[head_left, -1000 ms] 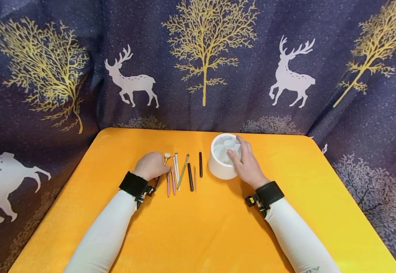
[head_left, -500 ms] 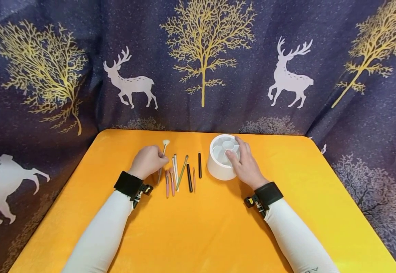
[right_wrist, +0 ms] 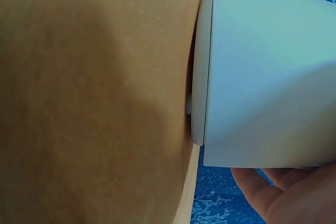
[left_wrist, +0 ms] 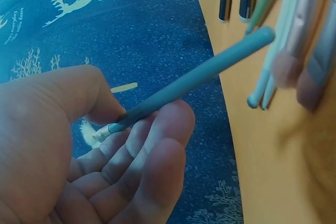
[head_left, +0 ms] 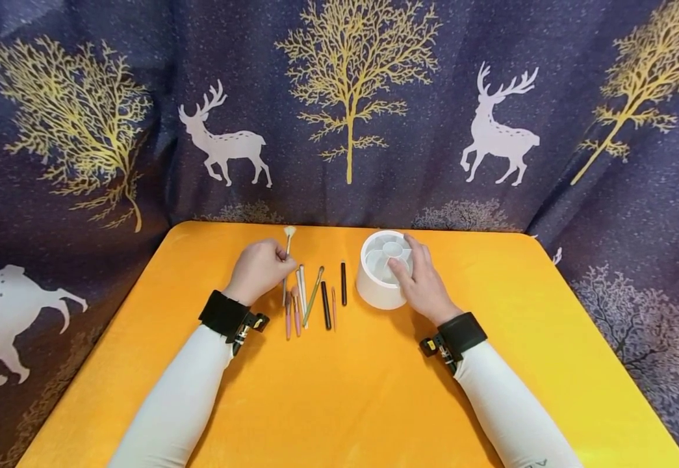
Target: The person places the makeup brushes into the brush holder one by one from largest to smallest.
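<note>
My left hand point(head_left: 259, 271) pinches a fan brush point(head_left: 290, 231) between thumb and fingers, its pale fanned bristles pointing up and away. In the left wrist view the brush's handle point(left_wrist: 199, 77) slants out past the fingertips, over the other brushes. My right hand point(head_left: 428, 287) grips a round white brush holder point(head_left: 381, 296) by its rim, thumb over the inside. The holder stands upright on the table, and dividers split its inside around a ring in the middle. In the right wrist view its smooth side wall point(right_wrist: 273, 72) fills the right, with fingers against it.
Between the hands lies a row of brushes: two pink-handled ones point(head_left: 288, 323), white ones point(head_left: 302, 283), a green one point(head_left: 313, 298), a thin brown one point(head_left: 334, 311) and black sticks point(head_left: 325, 307). A dark deer-print curtain point(head_left: 316, 201) hangs behind the orange table point(head_left: 339, 403).
The left hand has lifted the fan brush from the left end of the row, moving it slightly away and turning it more upright. The right hand and the holder have stayed put.
</note>
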`<state>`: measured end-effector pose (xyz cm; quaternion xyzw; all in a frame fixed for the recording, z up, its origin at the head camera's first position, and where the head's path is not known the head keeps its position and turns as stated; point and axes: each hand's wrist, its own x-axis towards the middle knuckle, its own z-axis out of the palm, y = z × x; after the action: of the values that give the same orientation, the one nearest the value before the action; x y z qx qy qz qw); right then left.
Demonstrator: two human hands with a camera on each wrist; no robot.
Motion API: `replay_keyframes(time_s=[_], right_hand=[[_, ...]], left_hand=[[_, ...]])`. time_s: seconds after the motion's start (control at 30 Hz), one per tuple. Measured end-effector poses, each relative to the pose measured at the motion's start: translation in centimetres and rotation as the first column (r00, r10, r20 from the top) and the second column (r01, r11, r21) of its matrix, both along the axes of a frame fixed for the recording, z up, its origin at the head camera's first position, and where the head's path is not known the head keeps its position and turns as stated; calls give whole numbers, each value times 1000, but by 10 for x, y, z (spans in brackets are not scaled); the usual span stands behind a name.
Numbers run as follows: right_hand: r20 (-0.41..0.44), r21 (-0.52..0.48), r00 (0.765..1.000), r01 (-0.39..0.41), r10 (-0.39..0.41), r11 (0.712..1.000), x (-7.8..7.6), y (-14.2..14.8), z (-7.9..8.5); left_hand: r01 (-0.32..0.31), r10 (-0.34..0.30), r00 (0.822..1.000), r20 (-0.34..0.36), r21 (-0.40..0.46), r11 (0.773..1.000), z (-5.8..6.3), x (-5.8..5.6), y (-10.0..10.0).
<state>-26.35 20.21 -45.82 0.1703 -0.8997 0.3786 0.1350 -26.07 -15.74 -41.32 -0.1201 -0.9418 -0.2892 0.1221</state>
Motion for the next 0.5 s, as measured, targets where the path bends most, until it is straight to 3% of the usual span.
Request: replay_keyframes(time_s=[0.2, 0.4, 0.5], right_hand=[[0, 0, 1000, -3, 3, 1000, -1, 1, 0], [-3, -1, 1000, -3, 3, 1000, 0, 1, 1], [-4, -3, 1000, -3, 3, 1000, 0, 0, 0]], left_hand=[[-8, 8, 1000, -4, 26, 1000, 9, 1, 8], [28, -25, 998, -49, 52, 998, 17, -1, 18], [39, -37, 999, -25, 98, 994, 22, -1, 23]])
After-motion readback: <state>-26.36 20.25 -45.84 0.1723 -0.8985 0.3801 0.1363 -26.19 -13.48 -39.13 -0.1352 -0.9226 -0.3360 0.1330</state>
